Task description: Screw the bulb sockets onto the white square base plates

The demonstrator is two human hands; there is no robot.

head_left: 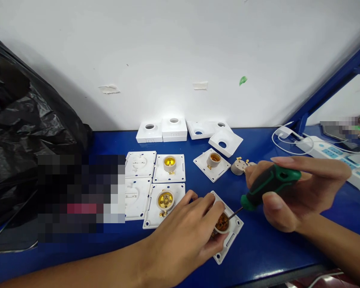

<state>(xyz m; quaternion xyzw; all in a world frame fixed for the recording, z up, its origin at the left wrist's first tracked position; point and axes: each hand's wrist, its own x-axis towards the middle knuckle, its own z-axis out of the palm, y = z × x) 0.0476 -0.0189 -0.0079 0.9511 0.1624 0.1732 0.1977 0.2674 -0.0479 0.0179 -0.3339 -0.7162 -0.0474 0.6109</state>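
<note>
My right hand [291, 192] is closed around a green and black screwdriver [267, 186]. Its thin shaft slants down to the left, and the tip goes into a round lamp socket [222, 222] with a brassy inside. That socket sits on a square white base plate [234, 232]. My left hand [195, 224] grips the socket and plate from the left, hiding part of both. Just left of it lies another white plate [150, 218] bearing a socket [165, 201]. Close to my right fingertips is a loose socket core [238, 167] with brass tabs.
White covers with round holes [174, 130] line the wall. More plates [141, 162] lie at left, and a plate with a socket [213, 160] stands behind my hands. A black plastic bag [33, 120] fills the left side. A white power strip [333, 152] with cables lies right.
</note>
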